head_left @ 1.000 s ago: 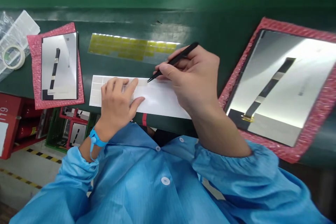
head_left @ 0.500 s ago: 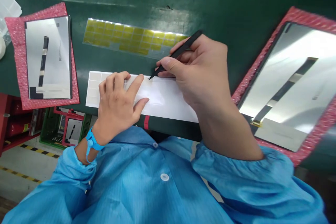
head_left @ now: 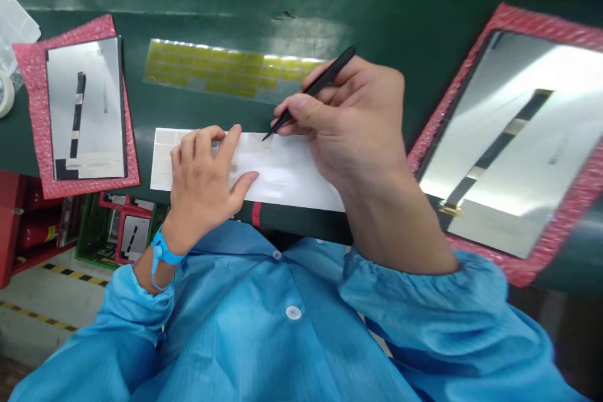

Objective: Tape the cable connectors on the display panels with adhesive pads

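A white backing sheet (head_left: 292,179) with pale rectangular stickers lies on the green table. My left hand (head_left: 202,173) rests flat on its left half, fingers and thumb spread. In my right hand (head_left: 353,119) is a pair of black tweezers (head_left: 330,73), held like a pen, slanting down to the left. Their pointed tip is at a pale sticker (head_left: 260,141) near the sheet's upper edge; whether it touches cannot be made out. The right hand covers part of the sheet's right end.
Behind the hands lies a clear strip with yellow stickers (head_left: 230,69). Display panels with black flex cables lie on pink bubble wrap at left (head_left: 87,119) and right (head_left: 499,151). A tape roll (head_left: 5,94) sits far left. Below the table edge is a green crate (head_left: 89,235).
The tweezers' tip has shifted slightly left along the sheet, where a pale sticker's outline now shows under it. The left hand stays on the sheet; the whole view has moved a little.
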{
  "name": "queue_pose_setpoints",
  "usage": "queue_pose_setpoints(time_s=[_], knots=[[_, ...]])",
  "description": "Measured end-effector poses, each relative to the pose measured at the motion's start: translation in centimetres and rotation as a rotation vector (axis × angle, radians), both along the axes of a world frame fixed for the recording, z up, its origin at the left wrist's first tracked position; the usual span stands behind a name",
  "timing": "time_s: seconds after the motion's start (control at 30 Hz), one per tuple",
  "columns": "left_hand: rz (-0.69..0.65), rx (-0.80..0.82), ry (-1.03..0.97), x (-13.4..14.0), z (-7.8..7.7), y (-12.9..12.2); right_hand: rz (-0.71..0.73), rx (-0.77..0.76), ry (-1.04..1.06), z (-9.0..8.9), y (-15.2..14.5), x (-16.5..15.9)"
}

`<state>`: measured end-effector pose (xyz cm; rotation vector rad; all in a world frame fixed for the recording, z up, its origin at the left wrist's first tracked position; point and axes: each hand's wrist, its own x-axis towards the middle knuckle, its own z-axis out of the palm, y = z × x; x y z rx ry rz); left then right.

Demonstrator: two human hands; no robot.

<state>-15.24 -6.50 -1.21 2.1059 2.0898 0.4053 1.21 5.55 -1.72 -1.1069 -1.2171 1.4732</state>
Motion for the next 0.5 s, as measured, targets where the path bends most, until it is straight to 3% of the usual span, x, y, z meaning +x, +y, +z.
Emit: queue_pose_setpoints(time_s=[0.13, 0.27, 0.4, 0.5], knots=[[-0.024, 0.067, 0.02, -1.1, -0.3, 0.4, -0.053, 0.028, 0.004, 2.2, 0.2, 5.1], [-0.064, 0.209, -0.036, -1.0, 0.0, 0.8, -0.262, 0.085, -0.047, 3.5, 0.8, 14.0], [-0.178, 0.36, -0.185, 4.2, 1.9, 0.6, -0.441, 0.022, -0.151, 3.0, 0.2, 21.7], [-0.333, 0.362, -0.298, 10.5, 2.4, 0.8, -0.472, -0.028, -0.164, 2.3, -0.8, 23.8]])
